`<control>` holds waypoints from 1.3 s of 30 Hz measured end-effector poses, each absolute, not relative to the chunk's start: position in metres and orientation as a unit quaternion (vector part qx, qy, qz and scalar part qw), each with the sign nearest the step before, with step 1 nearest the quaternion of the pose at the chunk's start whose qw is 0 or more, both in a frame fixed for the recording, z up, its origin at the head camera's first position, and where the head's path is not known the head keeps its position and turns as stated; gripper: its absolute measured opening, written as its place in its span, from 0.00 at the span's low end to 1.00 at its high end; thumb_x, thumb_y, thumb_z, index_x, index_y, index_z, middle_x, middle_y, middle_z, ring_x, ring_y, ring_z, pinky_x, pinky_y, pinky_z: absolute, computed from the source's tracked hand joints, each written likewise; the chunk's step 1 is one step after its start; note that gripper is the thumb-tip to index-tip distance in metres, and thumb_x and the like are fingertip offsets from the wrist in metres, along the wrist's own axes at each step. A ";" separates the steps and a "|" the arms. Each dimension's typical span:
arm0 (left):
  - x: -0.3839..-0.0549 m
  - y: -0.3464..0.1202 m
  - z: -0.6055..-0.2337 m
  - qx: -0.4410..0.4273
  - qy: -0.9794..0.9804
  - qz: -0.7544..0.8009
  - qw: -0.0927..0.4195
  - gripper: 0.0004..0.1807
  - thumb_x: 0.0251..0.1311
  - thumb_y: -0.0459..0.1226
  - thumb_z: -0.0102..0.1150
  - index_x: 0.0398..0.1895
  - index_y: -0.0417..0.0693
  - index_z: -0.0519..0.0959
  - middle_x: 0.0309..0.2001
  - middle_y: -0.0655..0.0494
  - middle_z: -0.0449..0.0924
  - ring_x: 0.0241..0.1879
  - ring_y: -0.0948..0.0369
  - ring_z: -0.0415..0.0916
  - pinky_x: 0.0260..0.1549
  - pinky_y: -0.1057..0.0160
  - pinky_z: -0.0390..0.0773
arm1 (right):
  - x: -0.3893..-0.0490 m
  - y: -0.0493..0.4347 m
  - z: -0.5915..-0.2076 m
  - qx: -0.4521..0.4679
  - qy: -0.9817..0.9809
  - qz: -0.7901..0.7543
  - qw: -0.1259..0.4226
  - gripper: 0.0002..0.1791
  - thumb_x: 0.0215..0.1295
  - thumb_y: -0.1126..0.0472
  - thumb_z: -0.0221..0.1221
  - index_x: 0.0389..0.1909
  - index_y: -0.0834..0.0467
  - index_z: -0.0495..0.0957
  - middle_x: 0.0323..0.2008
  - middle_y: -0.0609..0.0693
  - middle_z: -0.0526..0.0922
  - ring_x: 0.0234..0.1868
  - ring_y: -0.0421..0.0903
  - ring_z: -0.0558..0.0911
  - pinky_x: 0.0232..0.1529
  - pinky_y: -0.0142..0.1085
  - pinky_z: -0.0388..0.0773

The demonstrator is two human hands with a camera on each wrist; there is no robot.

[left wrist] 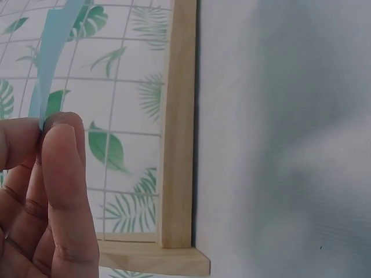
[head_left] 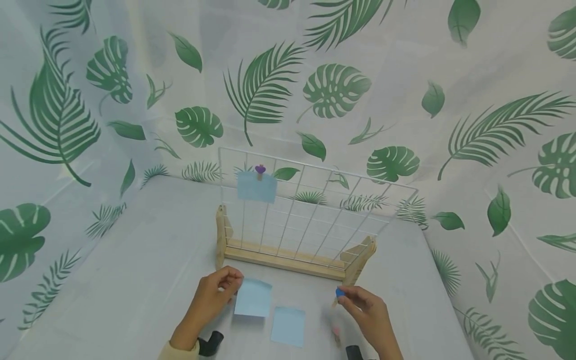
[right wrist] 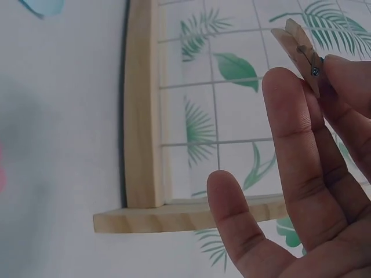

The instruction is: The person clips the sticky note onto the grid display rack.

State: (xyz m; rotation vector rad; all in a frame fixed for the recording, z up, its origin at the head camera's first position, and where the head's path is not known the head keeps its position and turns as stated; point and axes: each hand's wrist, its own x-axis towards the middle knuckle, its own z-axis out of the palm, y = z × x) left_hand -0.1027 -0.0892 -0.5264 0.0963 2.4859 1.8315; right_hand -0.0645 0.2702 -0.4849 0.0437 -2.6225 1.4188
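Note:
My left hand (head_left: 215, 294) pinches the upper left edge of a light blue paper sheet (head_left: 254, 298), raised above the table in front of the rack. Seen from the left wrist, that sheet (left wrist: 52, 63) is almost edge-on between thumb and finger. Between the fingertips of my right hand (head_left: 370, 312) is a wooden clothespin with a blue ornament (head_left: 340, 293); in the right wrist view the clothespin (right wrist: 300, 53) points upward, its ornament mostly hidden by the fingers. A white wire grid rack (head_left: 292, 220) stands behind both hands, and another blue sheet (head_left: 249, 188) hangs there under a purple-topped clothespin (head_left: 260, 170).
A second blue sheet (head_left: 288, 327) lies flat on the white table (head_left: 135, 260) between the hands. To its right lies a pink-topped clothespin (head_left: 337, 336). The rack's wooden base (head_left: 285, 263) has raised ends. Leaf-patterned fabric (head_left: 279, 135) surrounds the table.

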 end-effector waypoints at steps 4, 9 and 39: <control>-0.104 -0.088 -0.524 0.030 0.800 0.598 0.023 0.02 0.70 0.30 0.68 0.43 0.42 0.85 0.34 0.57 0.83 0.31 0.63 0.81 0.28 0.66 0.87 | -0.064 0.270 -0.483 0.023 -0.869 0.488 0.080 0.07 0.68 0.70 0.70 0.45 0.63 0.88 0.42 0.52 0.92 0.42 0.30 0.86 0.49 0.23 0.83; -0.105 -0.088 -0.524 0.036 0.798 0.602 0.018 0.02 0.71 0.31 0.68 0.43 0.42 0.85 0.34 0.57 0.83 0.31 0.64 0.81 0.28 0.66 0.87 | -0.065 0.270 -0.480 0.022 -0.860 0.504 0.076 0.08 0.67 0.71 0.71 0.46 0.66 0.88 0.43 0.55 0.92 0.42 0.31 0.86 0.47 0.23 0.84; -0.109 -0.085 -0.508 0.052 0.785 0.617 0.008 0.02 0.72 0.29 0.67 0.44 0.42 0.86 0.35 0.55 0.85 0.32 0.63 0.82 0.29 0.65 0.89 | -0.069 0.259 -0.455 0.032 -0.875 0.476 0.080 0.09 0.70 0.69 0.69 0.48 0.66 0.89 0.46 0.58 0.92 0.45 0.36 0.90 0.46 0.30 0.88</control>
